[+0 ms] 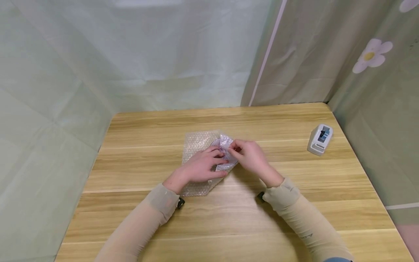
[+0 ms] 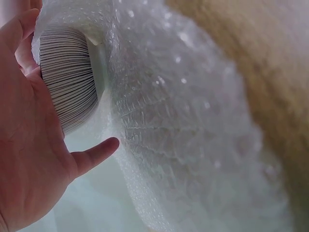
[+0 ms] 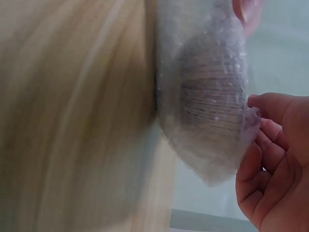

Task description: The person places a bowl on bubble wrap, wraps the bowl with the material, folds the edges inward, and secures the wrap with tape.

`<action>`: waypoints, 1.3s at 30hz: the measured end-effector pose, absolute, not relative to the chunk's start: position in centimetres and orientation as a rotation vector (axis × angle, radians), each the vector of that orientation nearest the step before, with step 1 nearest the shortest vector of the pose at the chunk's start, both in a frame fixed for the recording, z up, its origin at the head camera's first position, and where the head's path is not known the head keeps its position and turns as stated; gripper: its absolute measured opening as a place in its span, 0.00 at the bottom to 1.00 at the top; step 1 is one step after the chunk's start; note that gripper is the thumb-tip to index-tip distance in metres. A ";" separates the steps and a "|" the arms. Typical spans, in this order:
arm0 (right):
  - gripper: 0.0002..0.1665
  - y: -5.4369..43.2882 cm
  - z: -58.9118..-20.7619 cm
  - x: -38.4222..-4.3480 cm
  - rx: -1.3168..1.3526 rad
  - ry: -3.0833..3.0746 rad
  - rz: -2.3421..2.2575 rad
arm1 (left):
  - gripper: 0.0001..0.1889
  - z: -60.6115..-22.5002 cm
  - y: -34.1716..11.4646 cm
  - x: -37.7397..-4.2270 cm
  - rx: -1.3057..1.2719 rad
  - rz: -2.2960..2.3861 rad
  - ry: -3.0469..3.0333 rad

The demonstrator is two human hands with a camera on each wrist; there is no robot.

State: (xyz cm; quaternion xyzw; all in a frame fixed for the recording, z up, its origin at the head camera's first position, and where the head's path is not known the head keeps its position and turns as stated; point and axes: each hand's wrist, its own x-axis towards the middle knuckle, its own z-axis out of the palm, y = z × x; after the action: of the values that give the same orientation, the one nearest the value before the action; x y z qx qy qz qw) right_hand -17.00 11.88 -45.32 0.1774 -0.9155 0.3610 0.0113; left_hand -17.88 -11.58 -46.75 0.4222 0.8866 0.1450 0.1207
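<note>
A sheet of bubble wrap [image 1: 196,143] lies on the table, its right part folded up over a bowl [image 2: 70,79] with thin dark stripes on its outside. My left hand [image 1: 200,166] rests over the bowl and the wrap, fingers spread and the thumb stretched out. At the right-hand edge, my right hand [image 1: 251,155] pinches a fold of the wrap between thumb and fingertips. Through the clear wrap the bowl's stripes show in the right wrist view, while the left wrist view has part of its side uncovered.
A white tape dispenser [image 1: 320,139] stands at the right side of the wooden table [image 1: 147,218]. Pale curtains [image 1: 180,54] hang behind the table and along both sides.
</note>
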 end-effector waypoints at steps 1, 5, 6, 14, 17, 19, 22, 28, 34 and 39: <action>0.06 11.8 -45.4 -17.0 0.563 -2.858 1.108 | 0.31 -46.8 -11.6 -17.9 1.232 0.418 2.593; 0.05 11.5 -45.5 -16.8 0.608 -2.873 1.007 | 0.32 -46.8 -11.6 -17.8 1.230 0.409 2.599; 0.05 11.4 -45.6 -16.8 0.617 -2.879 0.985 | 0.32 -46.8 -11.6 -17.8 1.230 0.413 2.599; 0.05 11.2 -46.2 -16.8 0.638 -2.906 0.857 | 0.30 -46.8 -11.6 -17.7 1.245 0.459 2.605; 0.04 11.2 -46.3 -16.8 0.648 -2.910 0.824 | 0.29 -46.8 -11.6 -17.6 1.253 0.476 2.614; 0.05 11.2 -46.2 -16.8 0.658 -2.916 0.802 | 0.28 -46.8 -11.6 -17.6 1.260 0.484 2.617; 0.04 11.1 -46.1 -16.8 0.676 -2.932 0.774 | 0.27 -46.8 -11.6 -17.6 1.269 0.482 2.623; 0.04 11.0 -45.7 -16.9 0.701 -2.972 0.731 | 0.29 -47.0 -11.6 -17.6 1.271 0.456 2.636; 0.04 10.8 -45.5 -17.1 0.728 -2.988 0.656 | 0.29 -46.9 -11.6 -17.6 1.265 0.448 2.637; 0.03 10.7 -45.4 -17.3 0.751 -3.010 0.608 | 0.28 -47.0 -11.6 -17.6 1.257 0.451 2.637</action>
State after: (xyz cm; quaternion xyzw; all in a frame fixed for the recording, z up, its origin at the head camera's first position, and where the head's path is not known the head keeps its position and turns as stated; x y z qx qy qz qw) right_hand -17.27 10.68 -45.35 0.2375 -0.9521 0.1922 -0.0099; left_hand -17.57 -11.61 -46.98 0.4233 0.8883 0.1519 0.0929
